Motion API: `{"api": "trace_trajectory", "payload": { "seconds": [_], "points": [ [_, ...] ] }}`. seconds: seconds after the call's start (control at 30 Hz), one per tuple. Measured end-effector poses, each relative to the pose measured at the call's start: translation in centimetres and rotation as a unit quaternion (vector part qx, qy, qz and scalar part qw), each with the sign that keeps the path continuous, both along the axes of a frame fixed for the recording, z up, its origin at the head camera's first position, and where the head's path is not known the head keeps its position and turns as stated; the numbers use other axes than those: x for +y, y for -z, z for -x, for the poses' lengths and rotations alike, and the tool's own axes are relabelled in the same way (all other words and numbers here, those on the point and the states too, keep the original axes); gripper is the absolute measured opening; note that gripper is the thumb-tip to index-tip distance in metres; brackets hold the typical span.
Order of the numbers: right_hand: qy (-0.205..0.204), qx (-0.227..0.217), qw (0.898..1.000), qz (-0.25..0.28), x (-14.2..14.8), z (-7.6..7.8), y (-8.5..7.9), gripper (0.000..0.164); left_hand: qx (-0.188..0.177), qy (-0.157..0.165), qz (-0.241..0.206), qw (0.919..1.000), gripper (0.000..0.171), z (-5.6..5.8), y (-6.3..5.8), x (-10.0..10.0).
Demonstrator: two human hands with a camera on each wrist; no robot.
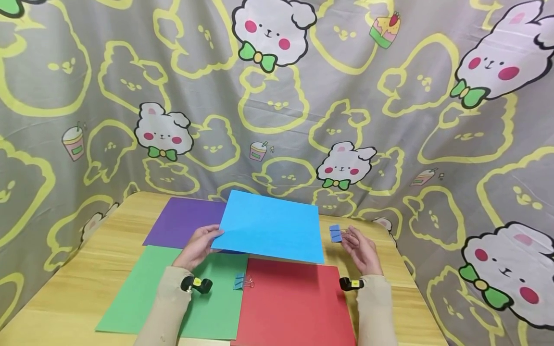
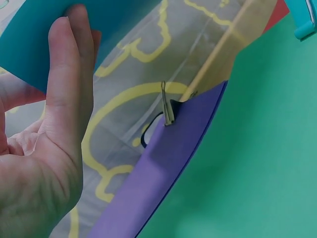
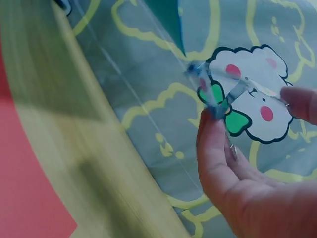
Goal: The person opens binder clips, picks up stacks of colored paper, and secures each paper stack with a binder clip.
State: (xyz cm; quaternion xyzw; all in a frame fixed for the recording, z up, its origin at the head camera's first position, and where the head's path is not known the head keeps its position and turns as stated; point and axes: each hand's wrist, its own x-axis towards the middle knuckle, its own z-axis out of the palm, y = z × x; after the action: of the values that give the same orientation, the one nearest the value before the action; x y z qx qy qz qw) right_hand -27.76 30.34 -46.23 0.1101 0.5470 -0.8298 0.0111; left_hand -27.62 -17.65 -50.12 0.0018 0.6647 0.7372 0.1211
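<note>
My left hand pinches the left edge of a bright blue sheet, which hangs tilted above the table. In my right hand is a blue binder clip, held by its wire handles just beyond the sheet's right edge. The right wrist view shows thumb and finger on those handles, with a gap between the clip and the sheet's corner. Beneath the blue sheet, a purple sheet lies partly covered at the back left. A second binder clip sits on the purple sheet's edge in the left wrist view.
A green sheet lies at the front left, a red sheet at the front right. Near where they meet is a light blue binder clip. A patterned curtain hangs behind the wooden table.
</note>
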Motion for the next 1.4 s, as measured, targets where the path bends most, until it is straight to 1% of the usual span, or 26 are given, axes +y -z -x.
{"api": "trace_trajectory", "payload": {
  "seconds": [0.13,0.27,0.37,0.6,0.73,0.9,1.07,1.23,1.4],
  "points": [
    [0.03,-0.007,0.999,-0.017,-0.44,0.3,0.07,0.018,-0.002,-0.002,-0.004,1.0,0.064,0.14,-0.04,0.0],
    [0.082,-0.007,0.996,-0.018,-0.77,0.58,0.11,0.02,-0.004,-0.002,-0.009,1.0,0.063,0.17,-0.18,0.0],
    [0.109,-0.007,0.994,-0.014,-0.89,0.69,0.14,0.021,-0.007,-0.002,-0.01,0.9999,0.062,0.17,-0.23,-0.02],
    [0.137,-0.004,0.991,-0.003,-0.94,0.68,0.0,0.023,-0.005,0.0,-0.016,0.9999,0.062,0.1,-0.41,-0.02],
    [0.137,-0.001,0.991,0.004,-0.91,0.51,-0.16,0.026,-0.006,0.003,-0.021,0.9997,0.062,0.09,-0.41,-0.05],
    [0.127,0.0,0.992,0.012,-0.88,0.42,-0.3,0.031,-0.009,0.005,-0.025,0.9996,0.063,0.09,-0.37,0.01],
    [0.122,0.001,0.992,0.014,-0.79,0.45,-0.29,0.03,-0.006,0.005,-0.023,0.9997,0.063,0.03,-0.49,0.13],
    [0.129,-0.004,0.992,0.012,-0.81,0.58,-0.23,0.031,-0.007,0.004,-0.018,0.9998,0.063,-0.07,-0.6,0.2],
    [0.126,-0.006,0.992,0.007,-0.87,0.53,-0.25,0.033,-0.009,0.003,-0.016,0.9998,0.063,-0.04,-0.64,0.26]
  ]
}}
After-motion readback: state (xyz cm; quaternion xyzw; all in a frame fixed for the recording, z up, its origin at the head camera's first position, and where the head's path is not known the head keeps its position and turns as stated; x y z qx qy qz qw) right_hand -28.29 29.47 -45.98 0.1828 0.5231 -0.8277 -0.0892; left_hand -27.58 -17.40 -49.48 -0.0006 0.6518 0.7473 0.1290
